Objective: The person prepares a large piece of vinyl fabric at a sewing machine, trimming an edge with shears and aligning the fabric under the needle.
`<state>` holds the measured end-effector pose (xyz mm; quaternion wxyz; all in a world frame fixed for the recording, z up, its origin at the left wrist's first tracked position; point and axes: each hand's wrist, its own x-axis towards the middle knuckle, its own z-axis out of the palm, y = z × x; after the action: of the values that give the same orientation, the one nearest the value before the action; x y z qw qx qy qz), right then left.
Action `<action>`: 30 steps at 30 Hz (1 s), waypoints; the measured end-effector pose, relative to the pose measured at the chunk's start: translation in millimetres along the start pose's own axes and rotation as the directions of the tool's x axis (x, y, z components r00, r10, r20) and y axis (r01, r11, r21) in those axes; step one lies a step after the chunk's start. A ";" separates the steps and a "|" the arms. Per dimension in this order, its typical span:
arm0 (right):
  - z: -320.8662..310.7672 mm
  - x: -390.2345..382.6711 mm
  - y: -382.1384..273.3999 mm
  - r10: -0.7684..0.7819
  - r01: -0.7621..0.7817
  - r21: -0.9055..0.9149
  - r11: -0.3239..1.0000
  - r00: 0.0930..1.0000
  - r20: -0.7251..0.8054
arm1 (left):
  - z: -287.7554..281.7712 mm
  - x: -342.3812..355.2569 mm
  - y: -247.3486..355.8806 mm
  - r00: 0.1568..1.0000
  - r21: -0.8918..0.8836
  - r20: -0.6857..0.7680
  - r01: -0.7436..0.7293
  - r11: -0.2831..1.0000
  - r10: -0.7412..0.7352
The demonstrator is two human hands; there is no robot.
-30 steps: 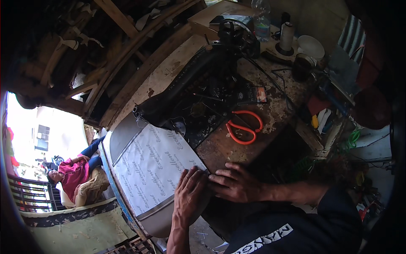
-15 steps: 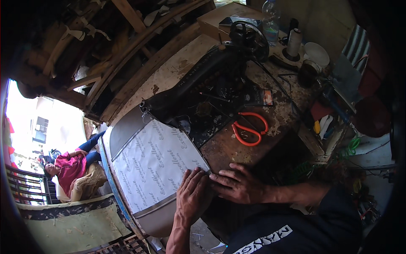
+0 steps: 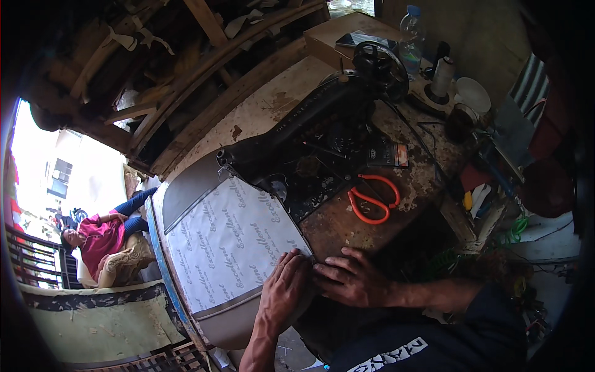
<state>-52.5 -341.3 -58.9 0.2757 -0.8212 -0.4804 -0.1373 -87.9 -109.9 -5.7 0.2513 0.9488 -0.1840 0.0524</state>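
Grey fabric panel with white printed paper backing (image 3: 232, 248) lies under my flat, spread left hand (image 3: 282, 291) and right hand (image 3: 350, 279), beside the black sewing machine (image 3: 310, 142); no stitching shows yet.

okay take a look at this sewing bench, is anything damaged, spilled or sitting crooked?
Nothing looks spilled or knocked over. The tabletop is stained and worn around the orange-handled scissors. Both hands, left hand and right hand, press flat on the edge of the grey printed panel by the black sewing machine.
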 end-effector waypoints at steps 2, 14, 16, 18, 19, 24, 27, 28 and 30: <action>-2.2 -1.3 1.2 0.002 -0.002 0.007 1.000 1.000 0.001 | 1.2 2.2 1.9 1.000 -0.026 -0.021 -0.016 1.000 0.016; -8.2 -4.0 -0.4 0.018 -0.014 -0.055 0.998 0.997 0.071 | 9.5 -3.6 10.3 0.998 0.021 -0.043 0.044 0.999 -0.043; -6.1 -3.6 -1.5 0.026 -0.022 -0.056 0.998 0.997 0.074 | 7.4 -1.9 12.0 0.994 0.022 -0.011 0.108 0.994 -0.108; -4.0 -2.7 -2.1 0.045 -0.039 -0.071 0.997 0.996 0.083 | 1.3 0.9 15.0 0.992 0.018 0.043 0.119 0.993 -0.120; -4.9 -0.4 -4.1 0.044 -0.038 -0.071 0.997 0.996 0.080 | -1.4 0.7 15.0 0.985 0.016 0.094 0.140 0.990 -0.141; -12.4 15.5 -9.2 0.117 -0.113 -0.041 0.993 0.986 0.116 | -8.5 1.1 8.1 0.976 0.064 0.171 0.127 0.990 -0.136; -9.6 19.2 -7.9 0.102 -0.098 -0.039 0.994 0.988 0.113 | -7.6 1.6 -0.2 0.971 0.074 0.195 0.126 0.989 -0.138; -8.3 20.3 -6.5 0.101 -0.097 -0.040 0.995 0.989 0.110 | -7.8 3.0 -2.2 0.970 0.080 0.204 0.119 0.990 -0.133; -6.0 23.1 -2.2 0.108 -0.104 -0.038 0.994 0.986 0.123 | -10.4 7.8 1.1 0.970 0.074 0.204 0.121 0.990 -0.134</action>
<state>-42.6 -327.5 -42.0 0.2391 -0.8569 -0.4500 -0.0782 -81.2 -108.1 5.3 0.2043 0.9662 -0.1462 -0.0580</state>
